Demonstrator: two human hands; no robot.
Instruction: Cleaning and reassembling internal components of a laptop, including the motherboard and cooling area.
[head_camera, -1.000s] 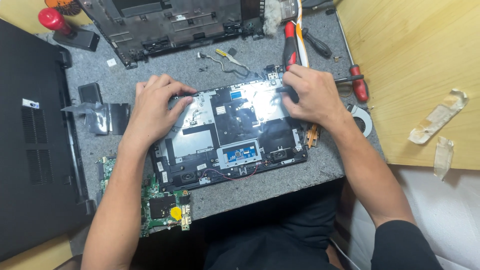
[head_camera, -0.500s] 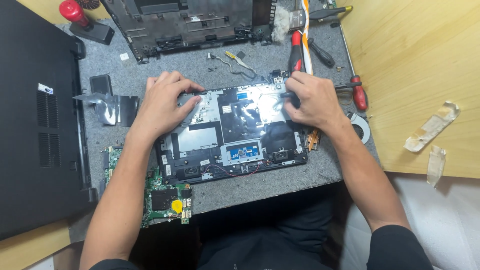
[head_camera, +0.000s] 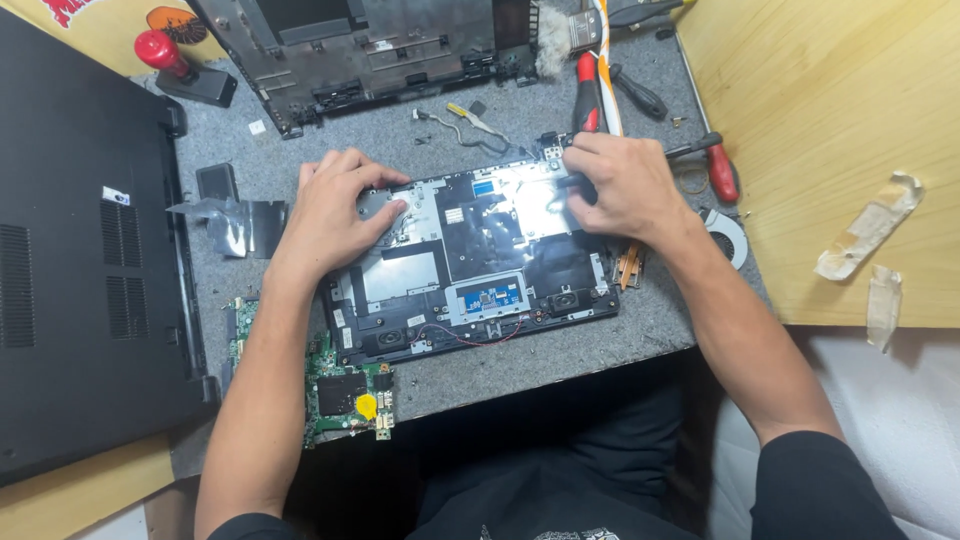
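An opened laptop base frame (head_camera: 480, 290) lies inside-up on the grey mat, with a touchpad board and two speakers along its near edge. My left hand (head_camera: 335, 215) rests spread on the frame's upper left, fingertips on a silver plate. At the frame's upper right corner my right hand (head_camera: 620, 185) is curled, with thumb and fingers pinching a thin dark piece (head_camera: 572, 182). I cannot tell whether that piece is a tool or part of the frame.
A black laptop cover (head_camera: 90, 260) lies at the left and another stripped chassis (head_camera: 370, 50) at the back. A green circuit board (head_camera: 345, 385) sits at the mat's near edge. Screwdrivers (head_camera: 718, 168), a small fan (head_camera: 728, 235) and a brush (head_camera: 555, 35) lie at the right, beside a wooden board (head_camera: 830, 130).
Both hands stay on the frame in nearly the same spots. The view has shifted slightly, so everything sits a little lower in the picture.
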